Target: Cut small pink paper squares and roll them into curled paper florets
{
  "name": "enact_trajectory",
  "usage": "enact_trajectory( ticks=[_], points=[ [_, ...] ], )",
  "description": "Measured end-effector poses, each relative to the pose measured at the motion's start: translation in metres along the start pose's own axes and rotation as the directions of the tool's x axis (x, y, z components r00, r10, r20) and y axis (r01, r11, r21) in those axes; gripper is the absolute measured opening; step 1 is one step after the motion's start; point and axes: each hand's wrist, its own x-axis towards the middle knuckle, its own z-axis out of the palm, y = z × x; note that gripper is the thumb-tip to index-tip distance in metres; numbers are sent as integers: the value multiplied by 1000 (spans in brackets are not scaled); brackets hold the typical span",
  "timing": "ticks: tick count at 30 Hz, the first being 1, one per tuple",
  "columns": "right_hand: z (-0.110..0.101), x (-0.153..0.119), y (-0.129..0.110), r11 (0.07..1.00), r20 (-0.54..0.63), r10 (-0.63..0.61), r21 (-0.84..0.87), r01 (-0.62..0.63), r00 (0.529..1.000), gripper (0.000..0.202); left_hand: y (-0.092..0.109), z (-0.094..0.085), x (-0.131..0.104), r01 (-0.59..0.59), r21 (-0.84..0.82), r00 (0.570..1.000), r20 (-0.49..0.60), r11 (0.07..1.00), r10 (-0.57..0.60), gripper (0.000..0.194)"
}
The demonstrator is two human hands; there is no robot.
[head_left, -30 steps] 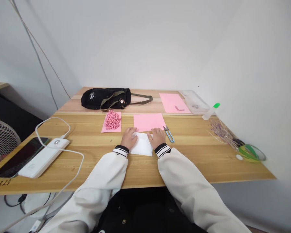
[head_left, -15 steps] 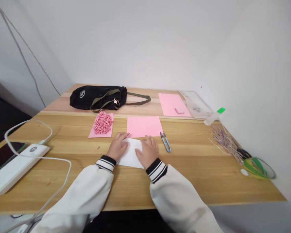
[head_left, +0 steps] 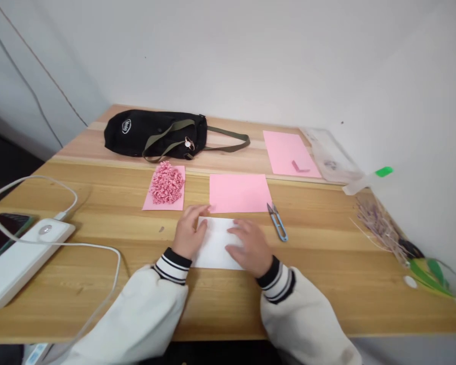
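Note:
A white sheet of paper [head_left: 217, 251] lies on the wooden table between my hands. At its left edge, my left hand [head_left: 190, 230] rests with thumb and fingers apart, the fingertips near the top corner. My right hand [head_left: 252, 246] is over the right side, fingers spread and partly covering the paper. Just beyond the white sheet is a flat pink sheet [head_left: 240, 193]. A pair of thread snips [head_left: 277, 223] with blue handles lies to the right. To the left, a pile of pink flower stamens [head_left: 166, 183] sits on a smaller pink sheet [head_left: 179, 197].
Further back are a black bag [head_left: 155, 133] and another pink sheet [head_left: 289, 152] with a small folded strip on it. A white power bank [head_left: 30, 258] with a cable is at left. Thin stems [head_left: 380, 223] and a green tape roll [head_left: 437, 276] lie at right.
My right hand has shifted rightward on the white sheet, and its fingers are spread wider. My left hand remains by the left edge. The whole view has tilted down slightly and come closer.

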Motion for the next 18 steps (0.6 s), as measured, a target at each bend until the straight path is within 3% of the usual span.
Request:
enact_trajectory(
  ticks=[2, 4, 5, 8, 13, 18],
  points=[
    [-10, 3, 24, 997, -217, 74, -5, -77, 973, 27, 4, 2, -4, 16, -50, 1000, 15, 999, -15, 36],
    [-19, 4, 49, 956, -434, 222, -77, -282, 873, 29, 6, 4, -7, 26, -102, 999, 43, 994, -22, 36],
    [-22, 4, 60, 921, -474, 281, -112, -374, 835, 31, 6, 5, -8, 40, -125, 998, 62, 991, -32, 36],
    [-25, 5, 80, 843, -450, 404, -156, -516, 796, 37, 5, 6, -9, 94, -167, 993, 90, 981, -79, 36],
    [-23, 7, 79, 829, -413, 460, -118, -546, 786, 37, 4, 5, -7, 107, -171, 993, 61, 979, -98, 37],
    [-30, 3, 81, 783, -398, 543, -78, -617, 739, 37, 1, 8, -7, 92, -181, 996, 31, 979, -88, 32]
  ],
)
